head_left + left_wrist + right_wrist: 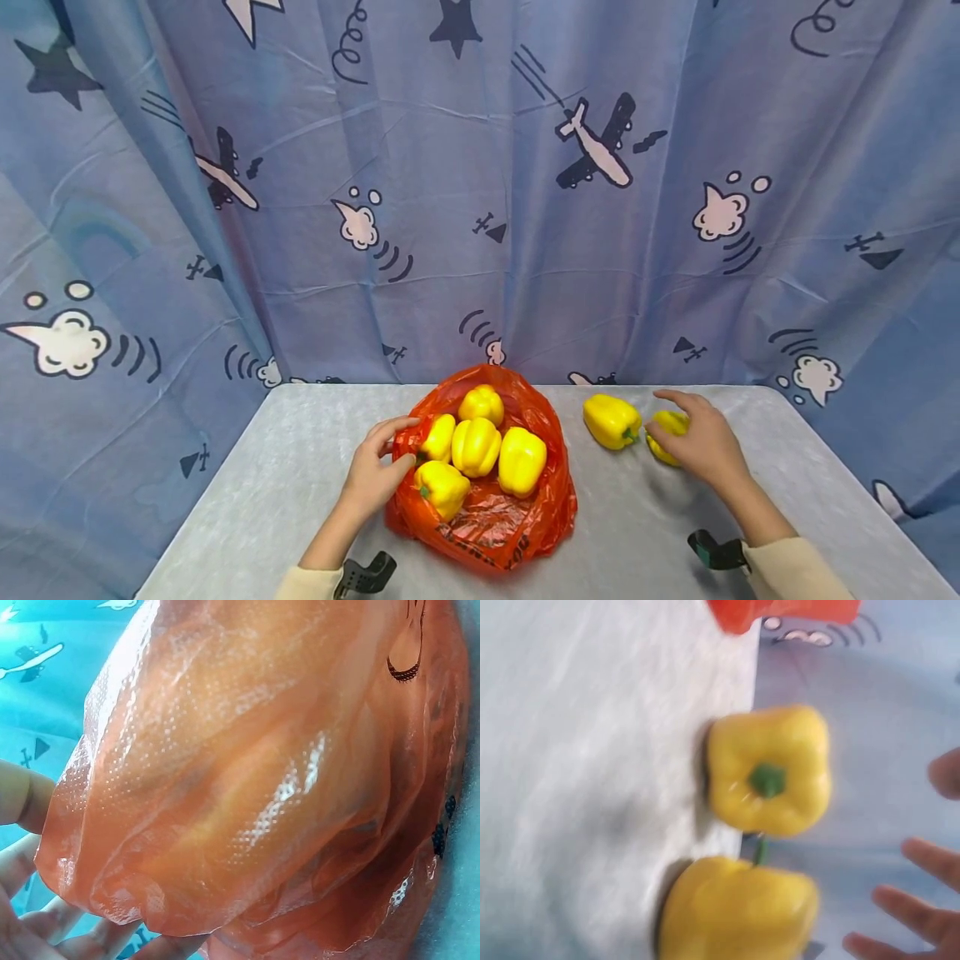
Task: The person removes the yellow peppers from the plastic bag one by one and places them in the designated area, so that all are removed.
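A red plastic bag point(480, 529) sits opened on the table with several yellow bell peppers point(476, 447) inside. My left hand point(377, 468) holds the bag's left rim, fingers and thumb curled round its edge; in the left wrist view, fingers point(45, 922) show at the border of the thin plastic point(247, 810). Over on the right, my right hand point(701, 442) hovers with fingers spread, partly covering a yellow bell pepper point(670, 423). Another bell pepper point(611, 421) lies just left of it. Both peppers appear in the right wrist view, apart from the fingertips point(922, 855).
The pale grey table point(300, 467) ends at a blue patterned curtain point(450, 250) hanging behind it. Dark wrist devices point(367, 573) sit on both wrists, below pale sleeves.
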`<action>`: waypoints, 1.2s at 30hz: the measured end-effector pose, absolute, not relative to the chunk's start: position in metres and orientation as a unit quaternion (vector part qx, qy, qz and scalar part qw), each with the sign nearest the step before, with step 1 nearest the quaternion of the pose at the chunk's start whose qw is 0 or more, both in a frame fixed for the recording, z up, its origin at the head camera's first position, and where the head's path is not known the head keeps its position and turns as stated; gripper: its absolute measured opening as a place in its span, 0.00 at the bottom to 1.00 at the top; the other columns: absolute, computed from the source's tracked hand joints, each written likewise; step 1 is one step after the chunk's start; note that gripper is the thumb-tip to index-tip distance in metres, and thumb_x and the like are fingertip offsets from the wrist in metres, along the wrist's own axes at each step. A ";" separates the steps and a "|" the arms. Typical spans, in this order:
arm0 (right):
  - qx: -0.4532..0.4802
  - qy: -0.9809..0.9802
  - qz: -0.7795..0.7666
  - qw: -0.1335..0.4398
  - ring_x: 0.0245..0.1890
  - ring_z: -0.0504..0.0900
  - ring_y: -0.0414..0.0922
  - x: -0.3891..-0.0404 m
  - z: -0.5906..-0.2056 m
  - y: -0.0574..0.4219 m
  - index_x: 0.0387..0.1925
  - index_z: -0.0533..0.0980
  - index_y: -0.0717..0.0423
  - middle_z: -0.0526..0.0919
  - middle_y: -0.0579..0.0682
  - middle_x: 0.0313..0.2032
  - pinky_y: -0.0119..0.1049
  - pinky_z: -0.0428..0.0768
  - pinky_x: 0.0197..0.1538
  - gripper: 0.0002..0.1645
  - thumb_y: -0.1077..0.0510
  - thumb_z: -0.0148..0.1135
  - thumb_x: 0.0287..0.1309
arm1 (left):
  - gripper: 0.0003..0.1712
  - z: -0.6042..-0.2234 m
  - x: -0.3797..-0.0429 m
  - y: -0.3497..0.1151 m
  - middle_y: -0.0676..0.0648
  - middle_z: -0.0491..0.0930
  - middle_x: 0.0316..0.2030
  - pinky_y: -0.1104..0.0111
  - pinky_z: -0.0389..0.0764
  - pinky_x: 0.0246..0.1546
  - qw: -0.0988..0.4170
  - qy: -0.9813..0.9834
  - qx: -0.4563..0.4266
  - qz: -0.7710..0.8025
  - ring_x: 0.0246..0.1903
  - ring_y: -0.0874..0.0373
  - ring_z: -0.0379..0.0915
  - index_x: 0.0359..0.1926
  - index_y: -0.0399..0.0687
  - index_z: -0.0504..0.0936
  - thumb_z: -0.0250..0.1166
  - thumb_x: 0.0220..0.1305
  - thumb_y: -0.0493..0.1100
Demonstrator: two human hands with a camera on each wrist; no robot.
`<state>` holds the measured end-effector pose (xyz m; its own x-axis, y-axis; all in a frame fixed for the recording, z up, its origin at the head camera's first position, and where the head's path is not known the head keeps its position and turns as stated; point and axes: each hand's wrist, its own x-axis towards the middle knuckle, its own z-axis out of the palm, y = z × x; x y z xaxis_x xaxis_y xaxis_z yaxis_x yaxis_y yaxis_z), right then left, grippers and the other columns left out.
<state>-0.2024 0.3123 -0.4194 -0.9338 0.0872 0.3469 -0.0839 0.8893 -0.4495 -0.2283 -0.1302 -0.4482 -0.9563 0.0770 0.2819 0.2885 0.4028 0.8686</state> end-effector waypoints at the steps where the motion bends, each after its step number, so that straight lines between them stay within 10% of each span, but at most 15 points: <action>1: 0.001 -0.954 0.238 0.183 0.57 0.70 0.68 -0.201 -0.417 0.309 0.58 0.73 0.57 0.73 0.69 0.58 0.67 0.68 0.54 0.31 0.48 0.65 0.54 | 0.25 -0.448 -0.229 -0.130 0.48 0.76 0.57 0.54 0.72 0.56 0.099 -0.831 -0.111 -0.536 0.57 0.51 0.71 0.53 0.54 0.82 0.63 0.54 0.30; 36: 0.210 -0.901 0.325 0.196 0.51 0.79 0.47 -0.191 -0.400 0.169 0.53 0.77 0.47 0.79 0.46 0.52 0.50 0.80 0.51 0.31 0.55 0.74 0.43 | 0.24 -0.450 -0.228 -0.131 0.47 0.75 0.58 0.53 0.72 0.56 0.103 -0.828 -0.117 -0.538 0.58 0.51 0.71 0.54 0.52 0.81 0.65 0.55 0.32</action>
<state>-0.1910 0.1690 -0.4005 -0.8347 -0.2518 0.4897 -0.5065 0.7001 -0.5033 -0.2284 -0.1311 -0.4500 -0.9512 0.0826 0.2975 0.3054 0.3931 0.8673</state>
